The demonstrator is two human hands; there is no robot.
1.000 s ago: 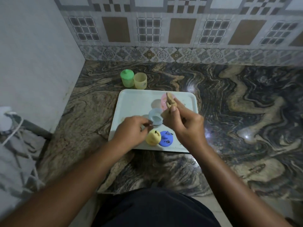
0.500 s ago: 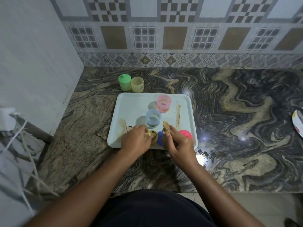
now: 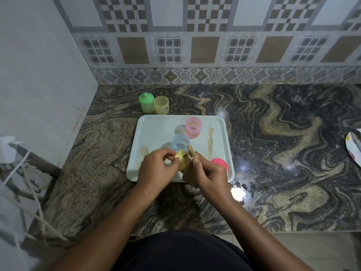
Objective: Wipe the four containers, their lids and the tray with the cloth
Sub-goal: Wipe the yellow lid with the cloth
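Note:
A white tray [image 3: 156,132] lies on the marble counter with brown smears on it. On it stand an open pink container [image 3: 193,127] and an open blue container [image 3: 180,142]. A pink lid [image 3: 219,163] rests near the tray's front right corner. My left hand [image 3: 156,170] holds a yellow lid [image 3: 181,160] above the tray's front edge. My right hand [image 3: 208,176] presses a tan cloth [image 3: 192,156] against that lid. Behind the tray stand a green container with its lid on [image 3: 146,103] and an open yellow container [image 3: 161,105]. The blue lid is hidden.
A white wall [image 3: 39,75] closes the left side and a tiled wall [image 3: 214,45] the back. A patterned plate [image 3: 354,145] pokes in at the right edge. Cords and a white object [image 3: 11,153] hang at the left, below the counter's level.
My left hand has lifted the yellow lid off the tray, and my right hand has brought the cloth onto it. The head view has shifted, showing the tray lower in view.

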